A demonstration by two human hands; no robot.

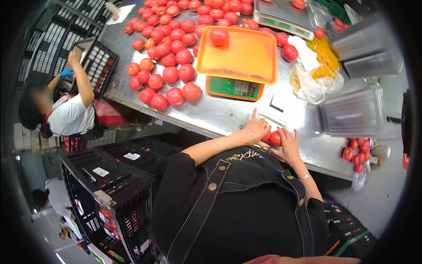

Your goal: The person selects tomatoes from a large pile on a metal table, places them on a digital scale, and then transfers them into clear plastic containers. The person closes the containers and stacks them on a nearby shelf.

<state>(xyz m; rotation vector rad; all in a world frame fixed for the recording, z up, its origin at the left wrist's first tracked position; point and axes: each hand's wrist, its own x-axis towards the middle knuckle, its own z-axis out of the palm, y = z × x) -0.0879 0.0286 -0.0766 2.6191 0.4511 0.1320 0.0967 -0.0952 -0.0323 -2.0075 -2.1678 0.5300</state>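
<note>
Close to my body, at the near edge of the metal table, two red tomatoes sit side by side. My left hand curls over the left tomato, its index finger stretched out. Around the right tomato my right hand closes from the other side. What lies under these two is mostly hidden; a transparent plastic edge shows just beyond my fingers. Farther in stands a scale with an orange pan and a green keypad panel. One tomato rests on that pan.
Loose tomatoes spread left of the scale. A silver scale stands behind. On the right are a bag of yellow rubber bands and stacked clear plastic trays. Black crates border my left; a co-worker handles another crate.
</note>
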